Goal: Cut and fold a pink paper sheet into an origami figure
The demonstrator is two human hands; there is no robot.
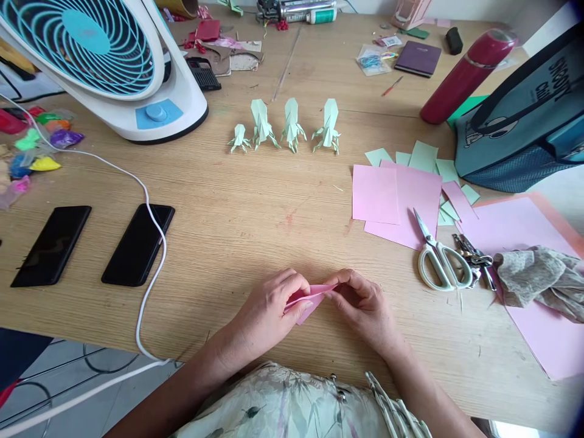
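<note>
A small folded piece of pink paper (312, 309) is held between my two hands near the table's front edge. My left hand (278, 304) pinches its left part, with the thumb over the near side. At the right corner, the thumb and forefinger of my right hand (360, 304) are closed on the paper. Part of the fold is hidden behind my fingers. Farther back stand several pale green folded paper figures in a row, the leftmost figure (239, 139) smaller than the tall one (327, 126) at the right end.
To the right lie pink sheets (374, 194), green paper pieces (423, 157), white-handled scissors (440, 261), keys (477, 258) and a grey cloth (538, 280). A red flask (469, 76) leans near a bag (524, 128). At left are a fan (155, 115), two phones (139, 246) and a white cable (152, 292).
</note>
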